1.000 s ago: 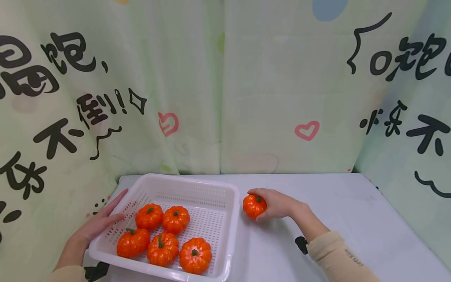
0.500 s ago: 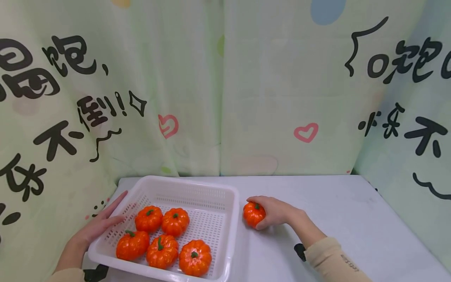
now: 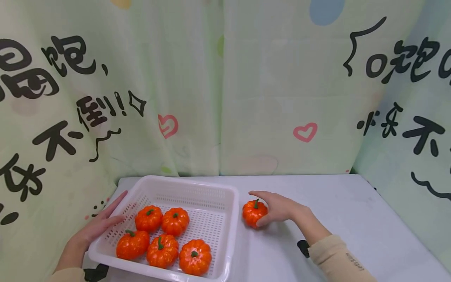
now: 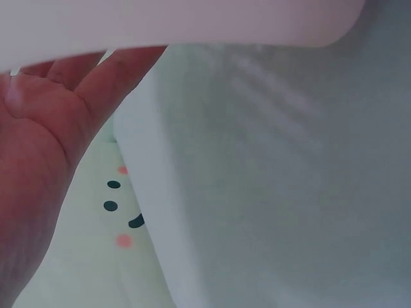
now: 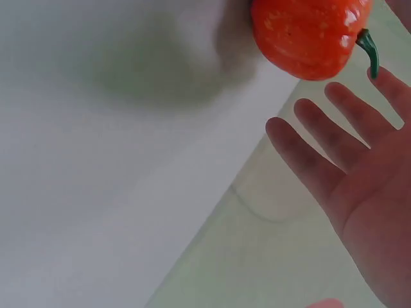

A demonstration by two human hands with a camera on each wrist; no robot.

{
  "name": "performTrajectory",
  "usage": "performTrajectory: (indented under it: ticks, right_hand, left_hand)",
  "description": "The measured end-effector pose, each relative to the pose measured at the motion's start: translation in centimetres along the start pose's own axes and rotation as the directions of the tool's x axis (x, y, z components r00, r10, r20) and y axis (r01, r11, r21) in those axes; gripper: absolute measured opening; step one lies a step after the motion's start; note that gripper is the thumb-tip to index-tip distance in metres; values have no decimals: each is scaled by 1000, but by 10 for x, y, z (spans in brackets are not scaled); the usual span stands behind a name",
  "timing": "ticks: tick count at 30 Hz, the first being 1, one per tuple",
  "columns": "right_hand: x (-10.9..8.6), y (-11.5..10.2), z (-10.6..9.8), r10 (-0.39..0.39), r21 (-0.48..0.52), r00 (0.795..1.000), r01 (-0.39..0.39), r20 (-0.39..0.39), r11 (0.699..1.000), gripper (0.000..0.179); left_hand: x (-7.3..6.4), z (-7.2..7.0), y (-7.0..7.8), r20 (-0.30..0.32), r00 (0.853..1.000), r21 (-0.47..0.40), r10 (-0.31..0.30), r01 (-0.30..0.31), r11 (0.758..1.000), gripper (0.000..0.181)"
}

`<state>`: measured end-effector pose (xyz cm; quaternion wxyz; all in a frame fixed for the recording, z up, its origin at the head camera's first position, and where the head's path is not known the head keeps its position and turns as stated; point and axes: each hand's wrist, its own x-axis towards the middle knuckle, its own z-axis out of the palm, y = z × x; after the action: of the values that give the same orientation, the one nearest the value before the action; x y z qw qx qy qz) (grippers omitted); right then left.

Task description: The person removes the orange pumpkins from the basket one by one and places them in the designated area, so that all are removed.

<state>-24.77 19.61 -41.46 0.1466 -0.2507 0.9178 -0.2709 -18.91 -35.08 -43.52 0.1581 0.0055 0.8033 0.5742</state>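
An orange toy pumpkin (image 3: 253,214) with a green stem sits on the white table, just right of the white basket (image 3: 231,231). My right hand (image 3: 282,207) is spread around its right side, with the thumb in front of it. In the right wrist view, the fingers of this hand (image 5: 376,173) are straight and parted beside the pumpkin (image 5: 308,35). Extended fingers of my left hand (image 3: 93,232) rest along the basket's left rim. The left wrist view catches that hand (image 4: 51,122) partly hidden by the basket's pale edge (image 4: 212,22).
Several more orange pumpkins, among them one at the front (image 3: 195,257), lie inside the perforated basket. The table (image 3: 338,211) extends to the right. A pale green printed curtain (image 3: 260,94) rises behind it and on both sides.
My right hand's fingers have loosened from around the pumpkin and lifted off its top. The pumpkin's stem now stands more upright. My left hand and the basket stay in place.
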Motion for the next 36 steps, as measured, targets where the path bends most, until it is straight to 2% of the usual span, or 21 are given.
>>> performTrajectory:
  ticks: [6,11,18,22,29,36]
  right_hand:
    - [-2,1,-18,-30,-75,997,25,-67,997,83]
    - [0,-3,-31,-45,-91,994,36,-98,995,83]
    - [7,-23,-42,-51,-79,993,43,-106,996,84]
    - [12,-39,-46,-81,-71,990,74,-113,995,85]
    - [25,-70,-44,-208,-144,972,192,-107,971,82]
    - [42,-99,-29,-250,-142,967,242,-42,960,80]
  left_hand:
    - [1,-2,0,7,1000,0,-2,2,1000,78]
    - [1,-2,-1,10,1000,-9,0,0,1000,78]
    - [1,-1,-1,13,1000,-28,2,-2,1000,79]
    - [0,-1,-1,8,1000,-32,-13,14,999,79]
    - [1,-1,0,10,1000,-14,-10,10,1000,79]
    - [0,-1,1,19,1000,-36,-6,6,999,79]
